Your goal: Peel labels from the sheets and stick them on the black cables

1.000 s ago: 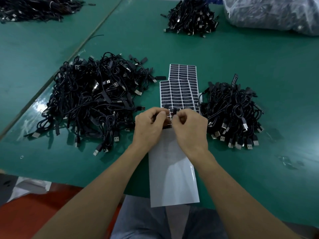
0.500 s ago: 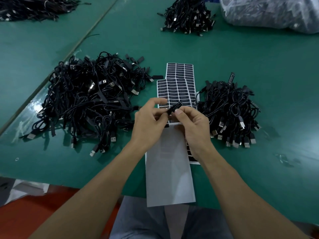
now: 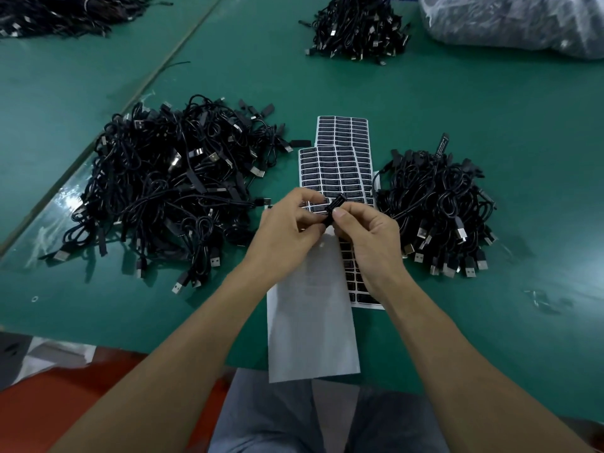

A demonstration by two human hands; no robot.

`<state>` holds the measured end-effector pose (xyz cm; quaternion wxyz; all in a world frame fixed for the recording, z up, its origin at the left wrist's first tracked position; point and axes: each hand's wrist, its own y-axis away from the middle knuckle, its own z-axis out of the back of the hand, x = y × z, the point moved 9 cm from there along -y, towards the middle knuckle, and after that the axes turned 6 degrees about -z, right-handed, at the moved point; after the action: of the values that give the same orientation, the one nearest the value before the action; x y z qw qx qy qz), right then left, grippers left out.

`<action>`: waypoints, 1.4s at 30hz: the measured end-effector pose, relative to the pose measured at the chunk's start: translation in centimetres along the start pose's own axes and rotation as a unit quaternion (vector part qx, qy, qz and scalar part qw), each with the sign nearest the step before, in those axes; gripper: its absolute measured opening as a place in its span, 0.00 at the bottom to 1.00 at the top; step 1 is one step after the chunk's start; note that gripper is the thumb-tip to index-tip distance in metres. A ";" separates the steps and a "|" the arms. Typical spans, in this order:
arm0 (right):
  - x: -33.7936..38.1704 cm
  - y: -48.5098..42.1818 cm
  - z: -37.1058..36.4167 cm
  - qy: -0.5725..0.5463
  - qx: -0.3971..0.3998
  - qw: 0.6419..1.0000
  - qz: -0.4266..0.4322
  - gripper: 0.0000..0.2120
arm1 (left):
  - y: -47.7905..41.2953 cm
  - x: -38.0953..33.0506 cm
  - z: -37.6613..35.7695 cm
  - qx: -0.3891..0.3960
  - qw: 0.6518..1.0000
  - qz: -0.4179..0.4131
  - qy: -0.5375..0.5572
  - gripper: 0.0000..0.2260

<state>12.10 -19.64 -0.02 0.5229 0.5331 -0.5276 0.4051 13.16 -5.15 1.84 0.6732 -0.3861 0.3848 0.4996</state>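
Note:
Both hands meet over the label sheets (image 3: 340,158) in the middle of the green table (image 3: 457,109). My left hand (image 3: 287,230) and my right hand (image 3: 366,237) pinch a small black label (image 3: 335,206) between their fingertips, raised a little above the sheet. Whether a cable lies under the label is hidden by my fingers. A large heap of black cables (image 3: 166,194) lies to the left. A smaller pile of black cables (image 3: 438,207) lies to the right. A bare white backing sheet (image 3: 310,322) hangs over the table's near edge.
Another cable pile (image 3: 356,27) sits at the far middle, and a plastic bag (image 3: 510,21) at the far right. More cables (image 3: 65,14) lie on the neighbouring table at far left. My lap (image 3: 320,416) shows below the table edge.
Both hands have lifted the black label off the sheet and turned it so it angles up to the right. The hands stay close together at the same place.

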 end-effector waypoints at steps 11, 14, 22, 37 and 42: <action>-0.8 -0.4 0.4 -0.049 -0.004 0.999 -0.023 0.09 | -0.3 -0.1 0.1 -0.007 0.990 0.006 -0.143 0.06; -0.8 -0.4 0.4 -0.045 -0.001 0.999 -0.018 0.06 | -0.4 -0.7 0.0 -0.004 0.991 -0.013 -0.136 0.10; -0.9 -0.4 0.5 -0.042 0.002 0.999 -0.028 0.06 | -0.5 0.3 -1.2 0.077 0.994 0.030 -0.074 0.08; -0.9 -0.5 -0.1 0.079 0.003 0.996 -0.028 0.08 | 0.3 1.3 -1.7 0.105 0.979 0.105 0.142 0.08; -0.5 -0.4 -0.2 0.135 0.000 0.991 -0.013 0.09 | 0.2 1.3 -1.7 0.096 0.976 0.105 0.162 0.08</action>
<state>12.47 -19.45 -0.60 0.5948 0.4797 -0.4454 0.4667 12.98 -6.15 -0.04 0.5798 -0.3522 0.5734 0.4593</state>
